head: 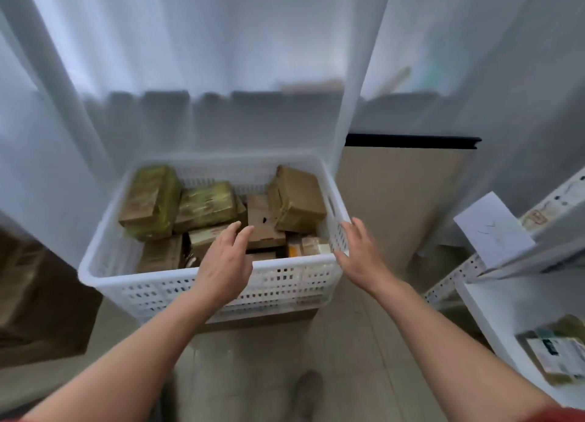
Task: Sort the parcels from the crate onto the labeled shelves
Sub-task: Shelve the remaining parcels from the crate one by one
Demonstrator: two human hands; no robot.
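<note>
- The white slotted crate [285, 282] sits dead ahead with its long side facing the person. So its long axis runs left to right, and there's a handle slot in its right end wall.
- It's packed with parcels. At the crate's back left, a green-taped parcel [152, 200] lies tilted against the left wall, long axis running front to back.
- Just right of that one, a second green-taped parcel [205, 204] lies more crosswise, also tilted.
- At the crate's back right, a plain brown box [297, 200] is propped at an angle against the right wall. Smaller cartons are jammed underneath and between the others, too blurry to sort out.
- The left hand [226, 257] reaches over the crate's near rim, fingers loose and apart, holding nothing.
- The right hand [361, 253] is at the crate's near right corner with fingers straight against the outside wall, not gripping anything.
- The crate rests on a cardboard carton [259, 322].
- Right of the crate is a white shelf [493, 298] with a paper label [490, 228] hanging off it, and one wrapped parcel [557, 352] already on it.
- Left of the crate is a big brown box [38, 295], behind it a pale curtain [190, 41], and behind its right end a tan board [402, 200].
</note>
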